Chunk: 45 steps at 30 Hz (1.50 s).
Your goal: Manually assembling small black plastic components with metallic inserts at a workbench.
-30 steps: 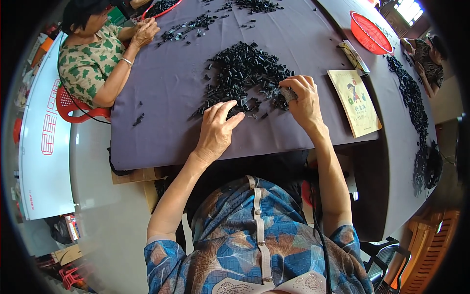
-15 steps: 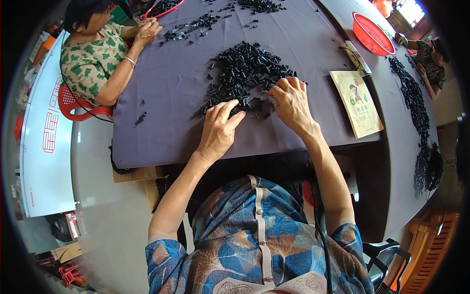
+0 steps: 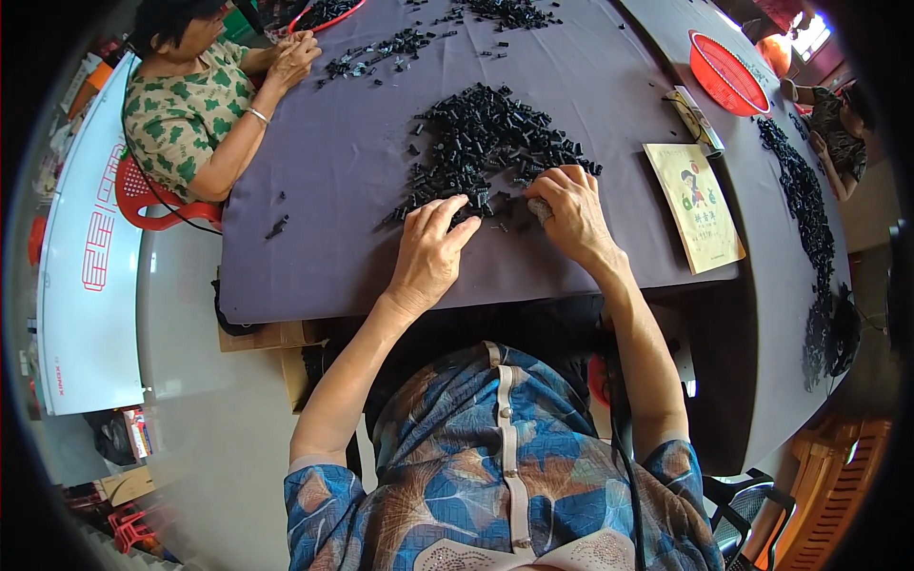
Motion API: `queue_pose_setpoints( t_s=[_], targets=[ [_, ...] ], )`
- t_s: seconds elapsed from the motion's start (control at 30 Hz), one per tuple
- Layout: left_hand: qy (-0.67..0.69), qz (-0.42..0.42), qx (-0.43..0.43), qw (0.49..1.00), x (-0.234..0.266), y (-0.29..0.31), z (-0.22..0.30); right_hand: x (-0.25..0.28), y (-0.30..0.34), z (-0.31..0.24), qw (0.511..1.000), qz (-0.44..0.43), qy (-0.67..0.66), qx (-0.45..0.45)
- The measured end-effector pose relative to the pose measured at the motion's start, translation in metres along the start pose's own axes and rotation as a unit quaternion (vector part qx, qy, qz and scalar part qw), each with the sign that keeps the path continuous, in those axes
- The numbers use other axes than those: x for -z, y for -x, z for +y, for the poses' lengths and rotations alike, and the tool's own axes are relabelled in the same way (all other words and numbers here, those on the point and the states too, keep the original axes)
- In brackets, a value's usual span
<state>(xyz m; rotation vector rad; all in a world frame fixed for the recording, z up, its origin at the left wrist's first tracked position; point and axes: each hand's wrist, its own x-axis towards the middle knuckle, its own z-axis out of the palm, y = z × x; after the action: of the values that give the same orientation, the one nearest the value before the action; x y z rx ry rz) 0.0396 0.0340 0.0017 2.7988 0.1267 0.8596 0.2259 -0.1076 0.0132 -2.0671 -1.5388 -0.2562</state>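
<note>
A heap of small black tube-like plastic pieces [image 3: 486, 133] lies on the cloth-covered table in front of me. At its near left edge rests my left hand [image 3: 428, 252], thumb and forefinger apart, a few pieces by the fingertips. My right hand [image 3: 574, 217] is at the near right edge of the heap, its fingers curled down to the cloth. Something small and grey [image 3: 540, 209] shows at its thumb side; whether it is held or worn on the thumb I cannot tell. The undersides of the right fingers are hidden.
A yellow booklet [image 3: 695, 205] lies right of my hands, below a long narrow box [image 3: 695, 119]. Two red baskets [image 3: 728, 76] stand on the tables. Co-workers sit at left [image 3: 186, 114] and far right [image 3: 843, 138], near more black pieces [image 3: 804, 205]. Two stray pieces [image 3: 277, 226] lie at left.
My right hand has drawn back slightly toward me, away from the heap's right edge. My left hand stays almost in place. The whole view has shifted slightly.
</note>
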Motion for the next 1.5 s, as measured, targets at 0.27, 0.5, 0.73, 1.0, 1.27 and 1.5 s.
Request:
queue_pose_setpoints(
  t_s=[0.27, 0.5, 0.73, 1.0, 1.27, 1.5],
  targets=[
    [0.006, 0.002, 0.002, 1.0, 0.0, -0.003, 0.0, 0.007, -0.008, -0.001, 1.0, 0.0, -0.003, -0.025],
    [0.007, -0.003, 0.008, 1.0, 0.0, -0.002, -0.001, 0.016, -0.008, 0.006, 0.998, 0.033, 0.017, -0.048],
    [0.006, -0.005, 0.01, 1.0, 0.002, -0.001, 0.002, 0.005, -0.017, -0.001, 0.999, 0.023, 0.035, -0.034],
    [0.008, 0.001, 0.007, 1.0, 0.002, 0.0, 0.001, -0.018, -0.032, -0.004, 0.993, -0.004, 0.117, -0.023],
    [0.029, 0.015, 0.009, 0.999, 0.0, -0.004, -0.001, -0.021, -0.035, -0.004, 0.989, -0.011, 0.145, -0.012],
    [-0.008, 0.054, 0.019, 0.998, 0.003, -0.007, 0.003, -0.019, -0.03, -0.01, 0.992, 0.041, 0.119, 0.012]
  ],
)
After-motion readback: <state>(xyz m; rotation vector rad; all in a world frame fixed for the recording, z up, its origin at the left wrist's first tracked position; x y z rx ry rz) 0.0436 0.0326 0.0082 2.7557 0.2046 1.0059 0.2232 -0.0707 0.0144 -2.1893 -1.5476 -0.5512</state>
